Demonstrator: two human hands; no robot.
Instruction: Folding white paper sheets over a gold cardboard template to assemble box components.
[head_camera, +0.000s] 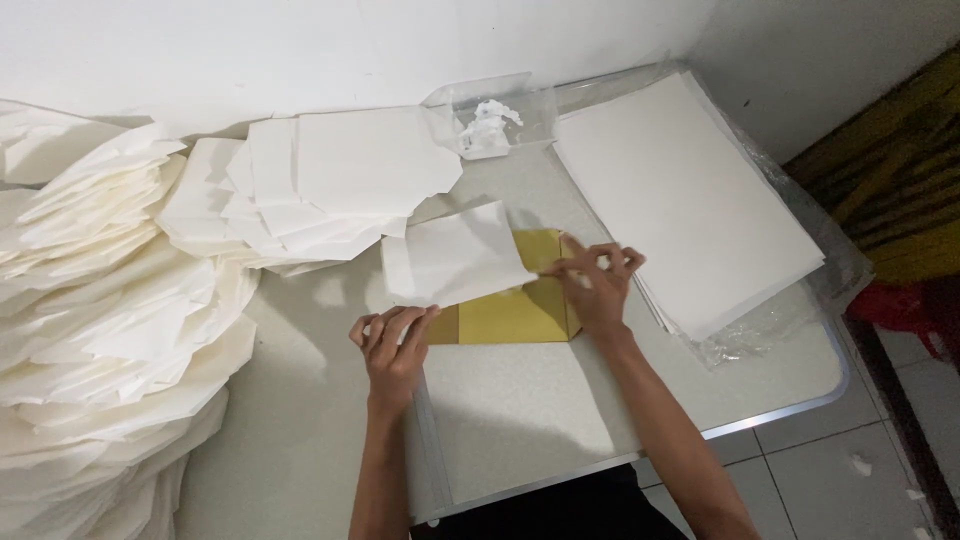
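A white paper sheet (455, 255) lies folded over a yellow-gold board (515, 315) in the middle of the table (520, 410). My left hand (393, 345) pinches the sheet's near-left corner at the board's left edge. At the sheet's right edge, my right hand (597, 283) grips the paper with bent fingers, resting over the board's right side. Part of the board is hidden under the sheet.
A tall stack of flat white sheets (690, 190) on clear plastic lies at the right. Piles of folded white paper (330, 180) sit at the back, with a big heap (100, 330) on the left. A clear plastic box (495, 120) stands by the wall.
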